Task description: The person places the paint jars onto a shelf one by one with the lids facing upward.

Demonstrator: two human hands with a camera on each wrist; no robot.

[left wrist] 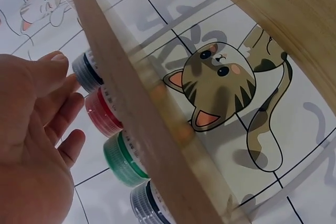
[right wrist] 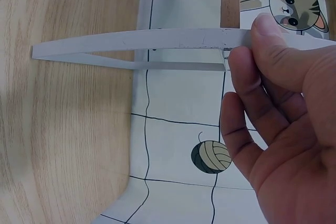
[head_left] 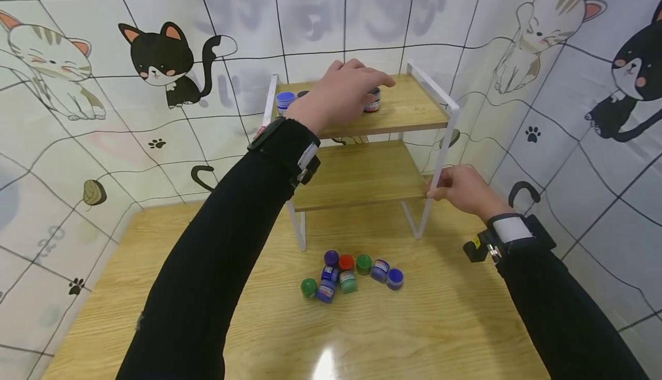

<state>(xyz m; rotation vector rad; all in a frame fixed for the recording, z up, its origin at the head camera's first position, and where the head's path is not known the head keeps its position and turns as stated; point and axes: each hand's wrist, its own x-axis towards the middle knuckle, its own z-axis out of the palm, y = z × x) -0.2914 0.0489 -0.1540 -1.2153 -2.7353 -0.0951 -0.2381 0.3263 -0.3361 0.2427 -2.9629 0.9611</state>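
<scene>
My left hand [head_left: 346, 92] reaches over the top board of a small two-tier shelf [head_left: 414, 101]. In the left wrist view its thumb and fingers are right beside a dark-lidded paint jar [left wrist: 88, 72], at one end of a row with a red jar [left wrist: 102, 111], a green jar [left wrist: 125, 157] and another dark jar [left wrist: 149, 203]. The head view shows the index finger stretched out above a jar [head_left: 372, 103]. My right hand [head_left: 462, 190] pinches the shelf's white metal frame [right wrist: 184, 39] between thumb and fingers, near the lower board [head_left: 362, 170].
On the wooden table [head_left: 414, 334] before the shelf lie several small jars with blue, red and green lids, among them a green one [head_left: 308, 288] and a red one [head_left: 346, 263]. A blue-lidded jar [head_left: 285, 100] stands at the top board's left. Cat-patterned sheeting [head_left: 320, 23] covers the walls behind.
</scene>
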